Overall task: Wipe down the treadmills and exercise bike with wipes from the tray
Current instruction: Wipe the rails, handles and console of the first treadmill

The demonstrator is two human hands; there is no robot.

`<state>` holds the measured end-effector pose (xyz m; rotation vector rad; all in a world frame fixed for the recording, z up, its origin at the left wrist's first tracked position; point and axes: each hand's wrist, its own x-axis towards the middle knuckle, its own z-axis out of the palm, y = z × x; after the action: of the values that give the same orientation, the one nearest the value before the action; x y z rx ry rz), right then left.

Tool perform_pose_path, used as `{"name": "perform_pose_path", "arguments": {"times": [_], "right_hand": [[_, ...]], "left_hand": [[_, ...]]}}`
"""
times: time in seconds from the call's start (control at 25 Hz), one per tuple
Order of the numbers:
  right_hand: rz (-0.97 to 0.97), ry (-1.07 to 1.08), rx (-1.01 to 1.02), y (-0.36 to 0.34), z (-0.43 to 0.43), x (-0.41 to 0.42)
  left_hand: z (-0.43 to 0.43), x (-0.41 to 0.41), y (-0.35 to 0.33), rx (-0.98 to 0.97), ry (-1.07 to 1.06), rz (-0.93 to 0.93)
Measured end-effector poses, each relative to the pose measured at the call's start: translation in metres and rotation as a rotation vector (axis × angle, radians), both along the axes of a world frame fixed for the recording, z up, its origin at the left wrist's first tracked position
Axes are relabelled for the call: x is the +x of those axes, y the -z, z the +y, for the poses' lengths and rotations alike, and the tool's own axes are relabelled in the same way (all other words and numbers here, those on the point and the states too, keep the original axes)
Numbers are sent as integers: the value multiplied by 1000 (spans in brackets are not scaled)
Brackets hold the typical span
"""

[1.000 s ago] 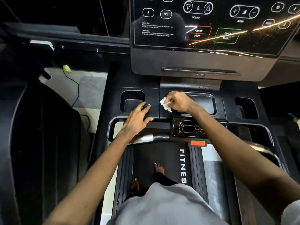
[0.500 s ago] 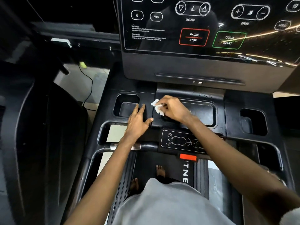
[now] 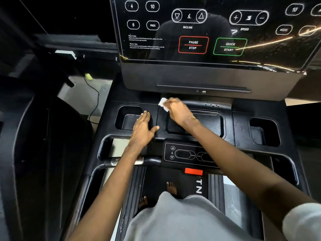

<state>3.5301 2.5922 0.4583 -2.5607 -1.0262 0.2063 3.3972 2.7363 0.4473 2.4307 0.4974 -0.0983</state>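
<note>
I stand on a black treadmill (image 3: 243,112) facing its console. My right hand (image 3: 178,111) grips a crumpled white wipe (image 3: 163,102) and presses it on the console deck at the far left corner of the middle tray recess (image 3: 208,122). My left hand (image 3: 143,129) lies flat with straight fingers on the deck, between the left cup holder (image 3: 126,115) and the middle recess. Most of the wipe is hidden under my fingers.
The glossy touch panel (image 3: 208,32) with PAUSE/STOP and QUICK START buttons rises just beyond my hands. A right cup holder (image 3: 264,131), small control pad (image 3: 184,153), red safety key (image 3: 193,171) and handlebar (image 3: 149,160) sit nearer me. Another dark machine (image 3: 43,145) stands at left, with a cable (image 3: 95,101) on the floor.
My right hand has slid the wipe away from me, from the front left edge of the middle recess to its far left corner. My left hand stays flat in the same spot.
</note>
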Motion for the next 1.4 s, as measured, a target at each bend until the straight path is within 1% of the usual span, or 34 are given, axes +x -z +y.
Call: {"name": "perform_pose_path", "arguments": {"times": [0.08,0.2,0.32,0.4,0.48,0.52,0.64,0.72,0.8,0.88,1.0,1.12,1.2,1.28,1.4], "right_hand": [[30,138,-2,-4,-13,5],[62,179,-7,-2,-35,-6],[151,94,13,2,-36,-18],[206,-9,-26,1,-36,-19],[246,-59,-30,-1,-40,-20],[237,-57,4,-1,-41,-19],[116,-19,115,2,-24,-11],[94,-55,68,1,-6,-5],[0,-73,26,-3,-3,0],[-38,-18,7,-5,-15,2],[-78,80,-22,-5,-45,0],[-47,277,-1,-7,-88,3],[-17,373,-29,-6,-108,5],[33,335,-48,-4,-108,4],[168,119,-42,-4,-90,-11]], "left_hand": [[0,0,1,5,0,4],[1,2,2,14,0,4],[1,6,2,32,5,14],[2,7,3,36,19,16],[3,7,5,26,33,19],[5,7,5,24,40,21],[8,10,5,51,68,24],[8,11,5,87,80,36],[8,12,4,116,98,49],[4,16,1,107,115,36],[-9,23,2,112,202,5],[-20,29,3,142,250,7],[-23,31,4,141,247,5],[-23,32,5,147,245,2],[-25,32,6,153,255,-9]]}}
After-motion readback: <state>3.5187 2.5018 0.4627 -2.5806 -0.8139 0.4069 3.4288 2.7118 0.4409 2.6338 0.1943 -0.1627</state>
